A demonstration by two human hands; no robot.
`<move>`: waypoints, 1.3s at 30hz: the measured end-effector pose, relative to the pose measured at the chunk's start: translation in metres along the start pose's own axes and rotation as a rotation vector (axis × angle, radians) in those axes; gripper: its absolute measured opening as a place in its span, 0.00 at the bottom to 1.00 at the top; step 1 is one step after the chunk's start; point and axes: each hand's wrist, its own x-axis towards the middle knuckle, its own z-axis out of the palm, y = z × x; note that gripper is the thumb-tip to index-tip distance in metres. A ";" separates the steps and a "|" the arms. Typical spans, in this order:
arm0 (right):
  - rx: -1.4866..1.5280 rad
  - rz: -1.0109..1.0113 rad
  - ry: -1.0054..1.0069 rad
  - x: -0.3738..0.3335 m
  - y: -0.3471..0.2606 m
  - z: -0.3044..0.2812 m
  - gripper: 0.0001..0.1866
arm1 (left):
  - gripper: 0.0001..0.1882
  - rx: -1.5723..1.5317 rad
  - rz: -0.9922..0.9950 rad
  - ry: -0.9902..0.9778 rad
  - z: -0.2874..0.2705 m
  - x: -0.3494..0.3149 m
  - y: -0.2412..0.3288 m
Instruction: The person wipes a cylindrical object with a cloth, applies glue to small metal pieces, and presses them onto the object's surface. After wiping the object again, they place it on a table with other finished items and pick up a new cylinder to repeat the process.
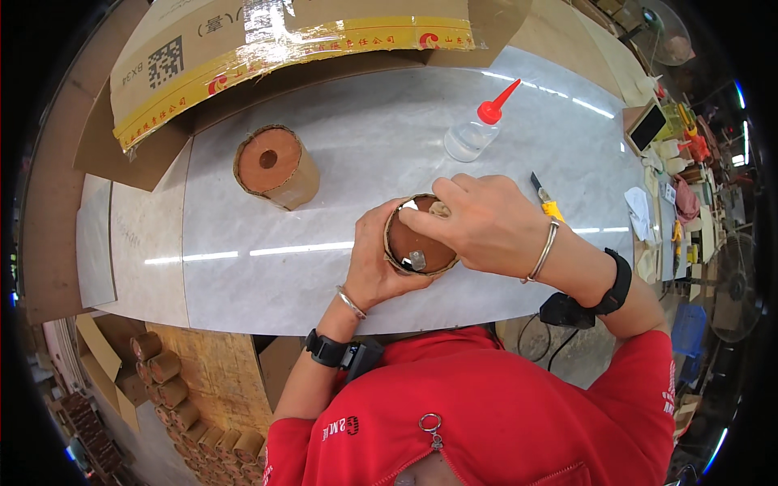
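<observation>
My left hand (pixel 374 253) is wrapped round the side of a cardboard-walled cylinder (pixel 421 247) with a reddish-brown inside, standing near the table's front edge. Over its opening, my right hand (pixel 480 219) is closed, fingertips reaching in at the rim; a small pale beige bit (pixel 439 210) shows by the fingers, its kind unclear. A small clear piece (pixel 417 260) lies inside the near rim. Farther left stands a similar cylinder (pixel 279 166), its reddish-brown top having a dark round hole in the middle.
A clear squeeze bottle (pixel 472 136) with a red nozzle stands beyond my right hand. To its right lies a yellow-handled utility knife (pixel 549 204). A large open carton (pixel 300 61) covers the far side of the white tabletop (pixel 267 223). Several stacked cylinders (pixel 182 397) sit below, at the left.
</observation>
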 end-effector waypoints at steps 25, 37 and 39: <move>0.086 0.013 0.020 -0.010 0.004 -0.010 0.17 | 0.50 -0.132 -0.044 0.066 0.003 0.000 0.001; 0.132 -0.109 -0.023 -0.024 -0.008 -0.008 0.13 | 0.51 -0.187 -0.111 0.023 0.002 -0.002 0.000; 0.124 -0.114 -0.040 -0.028 -0.006 -0.008 0.15 | 0.51 -0.167 -0.085 0.033 0.002 -0.002 0.000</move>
